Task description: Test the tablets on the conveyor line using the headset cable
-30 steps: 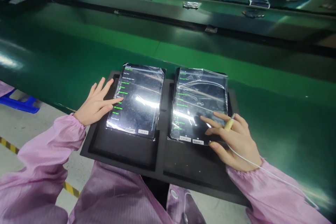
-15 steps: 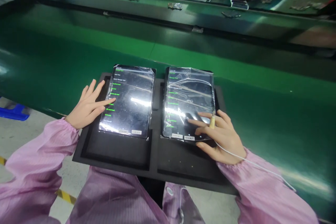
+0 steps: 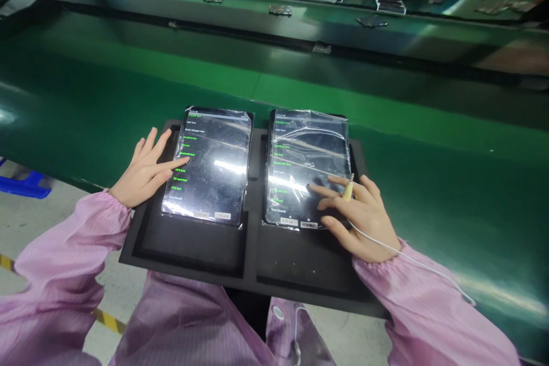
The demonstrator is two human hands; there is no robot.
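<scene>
While both tablets lay side by side, the left hand (image 3: 143, 174) was laid flat and open at the edge of the black tray (image 3: 197, 249), and nothing was gripped by it. Its pointing finger was pressed on the left tablet (image 3: 214, 183), near the screen's left edge. A dark screen with rows of green and white words was shown there, wrapped in a shiny clear bag. Two sunken wells were cut into the tray, and one tablet was kept in each, pushed toward the far end. The right tablet (image 3: 306, 148) was wrapped in a crinkled clear bag too, with green words lit on it. The right hand (image 3: 364, 217) was spread open, nothing was grasped, and a fingertip was set low on that screen. A yellow band (image 3: 346, 191) was worn on one finger, and a white cord (image 3: 446, 283) was run from it over the pink sleeve (image 3: 429, 320).
</scene>
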